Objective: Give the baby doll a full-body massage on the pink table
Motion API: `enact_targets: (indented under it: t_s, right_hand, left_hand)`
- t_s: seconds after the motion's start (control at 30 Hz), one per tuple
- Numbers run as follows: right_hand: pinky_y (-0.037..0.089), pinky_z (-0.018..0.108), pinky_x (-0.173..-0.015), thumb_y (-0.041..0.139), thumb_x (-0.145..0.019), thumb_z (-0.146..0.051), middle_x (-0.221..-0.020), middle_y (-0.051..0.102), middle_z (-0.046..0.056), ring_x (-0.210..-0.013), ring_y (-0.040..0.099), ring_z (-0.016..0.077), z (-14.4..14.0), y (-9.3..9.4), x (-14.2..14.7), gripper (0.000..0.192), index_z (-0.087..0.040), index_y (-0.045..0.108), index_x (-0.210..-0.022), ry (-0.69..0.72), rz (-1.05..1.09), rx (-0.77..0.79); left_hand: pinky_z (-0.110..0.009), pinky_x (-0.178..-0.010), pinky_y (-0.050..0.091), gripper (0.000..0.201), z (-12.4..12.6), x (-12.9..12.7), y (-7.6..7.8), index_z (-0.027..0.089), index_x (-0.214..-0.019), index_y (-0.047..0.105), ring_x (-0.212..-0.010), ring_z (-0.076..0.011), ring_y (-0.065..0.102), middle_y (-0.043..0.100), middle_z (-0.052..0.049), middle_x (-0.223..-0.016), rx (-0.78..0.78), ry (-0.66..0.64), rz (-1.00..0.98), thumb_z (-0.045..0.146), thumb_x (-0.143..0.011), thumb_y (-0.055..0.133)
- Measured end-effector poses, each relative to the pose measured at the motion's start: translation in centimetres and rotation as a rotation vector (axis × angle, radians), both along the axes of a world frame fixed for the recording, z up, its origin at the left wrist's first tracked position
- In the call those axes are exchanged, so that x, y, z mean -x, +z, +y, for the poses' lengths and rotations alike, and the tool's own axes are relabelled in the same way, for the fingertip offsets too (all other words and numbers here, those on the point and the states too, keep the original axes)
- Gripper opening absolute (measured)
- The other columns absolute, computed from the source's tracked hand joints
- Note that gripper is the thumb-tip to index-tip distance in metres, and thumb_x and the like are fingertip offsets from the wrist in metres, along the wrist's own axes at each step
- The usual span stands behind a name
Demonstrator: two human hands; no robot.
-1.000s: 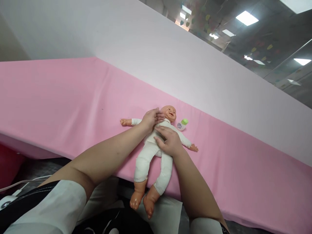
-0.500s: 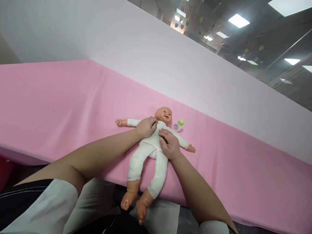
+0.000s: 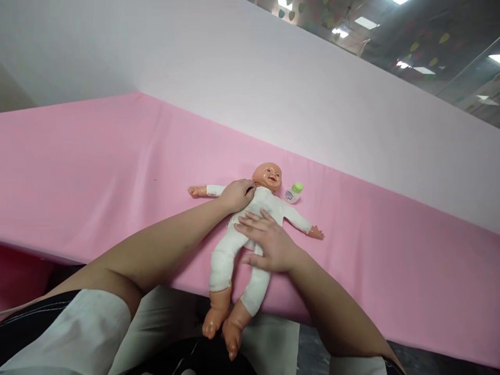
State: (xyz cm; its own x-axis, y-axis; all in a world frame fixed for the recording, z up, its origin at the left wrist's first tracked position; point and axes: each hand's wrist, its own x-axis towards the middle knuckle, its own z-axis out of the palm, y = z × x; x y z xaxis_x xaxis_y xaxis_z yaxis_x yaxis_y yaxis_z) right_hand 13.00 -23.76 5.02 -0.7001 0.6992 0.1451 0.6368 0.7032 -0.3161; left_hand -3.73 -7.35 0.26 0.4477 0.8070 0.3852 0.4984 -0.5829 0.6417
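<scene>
A baby doll [image 3: 269, 205] in a white suit lies face up on the pink-covered table [image 3: 117, 172], its arms spread and its bare feet hanging over the front edge. My left hand [image 3: 236, 194] rests on the doll's left shoulder beside the neck, fingers curled against the suit. My right hand [image 3: 269, 242] lies flat on the doll's belly with fingers spread, holding nothing. A small white bottle with a green cap [image 3: 294, 192] lies on the table just right of the doll's head.
A pale wall panel [image 3: 273, 88] rises behind the table. Ceiling lights [image 3: 365, 22] show at the top right. A red thing [image 3: 23, 271] sits below the table's left edge. A white cloth [image 3: 273, 344] lies under the doll's feet near my lap.
My right hand slid down from the doll's chest to its belly and spread its fingers. My left hand moved from the doll's cheek to its shoulder. The view tilted slightly.
</scene>
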Motion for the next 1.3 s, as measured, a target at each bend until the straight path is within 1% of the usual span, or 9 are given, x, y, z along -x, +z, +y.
enact_targets:
  t_s: [0.13,0.23,0.47,0.57,0.7,0.8,0.97,1.13,1.3]
  right_hand:
    - [0.008,0.067,-0.134,0.049,-0.104,-0.071,-0.176,0.032,0.008,-0.167,0.021,0.0337,2.1,-0.8,-2.1,0.077,-0.027,0.040,-0.166,-0.165,-0.075,0.011]
    - [0.013,0.065,-0.135,0.043,-0.108,-0.063,-0.178,0.026,0.009,-0.168,0.019,0.0323,3.7,-1.7,-3.9,0.073,-0.024,0.033,-0.169,-0.279,-0.055,0.010]
    - [0.039,0.049,-0.128,0.040,-0.110,-0.043,-0.165,0.052,0.012,-0.155,0.048,0.0294,4.9,-2.1,-5.5,0.058,-0.016,0.050,-0.161,-0.641,0.043,-0.030]
    - [0.052,0.043,-0.113,0.038,-0.107,-0.028,-0.154,0.065,0.005,-0.137,0.065,0.0278,4.8,-1.5,-5.6,0.052,-0.028,0.055,-0.156,-0.724,-0.007,-0.009]
    - [0.055,0.038,-0.092,0.040,-0.104,-0.025,-0.131,0.077,0.008,-0.112,0.074,0.0287,5.0,-1.1,-5.7,0.046,-0.028,0.066,-0.141,-0.804,-0.125,0.015]
    - [0.052,0.035,-0.087,0.042,-0.103,-0.024,-0.121,0.080,0.009,-0.108,0.074,0.0283,5.3,-1.2,-6.0,0.041,-0.026,0.071,-0.131,-0.807,-0.173,0.007]
    - [0.050,0.032,-0.083,0.045,-0.103,-0.026,-0.118,0.081,0.007,-0.103,0.073,0.0263,5.3,-1.4,-6.8,0.039,-0.028,0.072,-0.130,-0.790,-0.153,0.007]
    - [0.052,0.032,-0.085,0.043,-0.105,-0.028,-0.121,0.081,0.006,-0.103,0.074,0.0259,5.2,-1.4,-7.1,0.039,-0.028,0.072,-0.131,-0.779,-0.091,0.012]
    - [0.056,0.039,-0.098,0.048,-0.103,-0.026,-0.130,0.078,0.005,-0.114,0.074,0.0271,5.1,-1.5,-6.8,0.041,-0.029,0.071,-0.136,-0.732,-0.014,-0.007]
  left_hand:
    - [-0.042,-0.094,0.051,0.029,-0.2,0.0,0.3,0.023,-0.100,0.073,-0.097,-0.0304,0.067,0.075,-0.012,-0.104,-0.004,-0.006,0.027,0.035,-0.100,0.047]
    - [-0.043,-0.094,0.051,0.031,-0.3,-0.1,0.6,0.021,-0.100,0.074,-0.098,-0.0313,0.068,0.076,-0.013,-0.104,-0.020,-0.005,0.041,0.035,-0.100,0.047]
    - [-0.041,-0.090,0.053,0.027,-2.2,0.4,2.0,0.022,-0.101,0.076,-0.101,-0.0291,0.072,0.079,-0.009,-0.106,-0.192,-0.035,0.138,0.027,-0.096,0.050]
    - [-0.040,-0.092,0.055,0.025,-5.0,0.7,3.2,0.023,-0.103,0.077,-0.101,-0.0268,0.075,0.081,-0.006,-0.106,-0.249,-0.276,0.071,0.028,-0.093,0.055]
    - [-0.035,-0.093,0.058,0.024,-8.7,0.4,4.1,0.025,-0.106,0.079,-0.101,-0.0239,0.077,0.083,-0.006,-0.108,-0.165,-0.802,-0.046,0.035,-0.093,0.061]
    - [-0.041,-0.114,0.050,0.026,-9.7,-0.2,4.1,0.026,-0.111,0.080,-0.119,-0.0275,0.074,0.083,-0.006,-0.114,-0.164,-0.936,0.028,0.036,-0.093,0.064]
    - [-0.057,-0.134,0.015,0.054,-7.8,-0.4,3.5,0.026,-0.146,0.066,-0.158,-0.0349,0.041,0.059,-0.009,-0.159,-0.208,-0.726,0.344,0.055,-0.100,0.059]
    - [-0.051,-0.135,0.015,0.067,-5.1,0.2,2.9,0.021,-0.162,0.049,-0.163,-0.0309,0.032,0.041,-0.011,-0.172,-0.207,-0.563,0.426,0.060,-0.108,0.042]
    - [-0.043,-0.133,0.027,0.058,-3.6,0.6,2.1,0.019,-0.155,0.058,-0.156,-0.0253,0.045,0.052,-0.010,-0.165,-0.222,-0.396,0.367,0.050,-0.109,0.040]
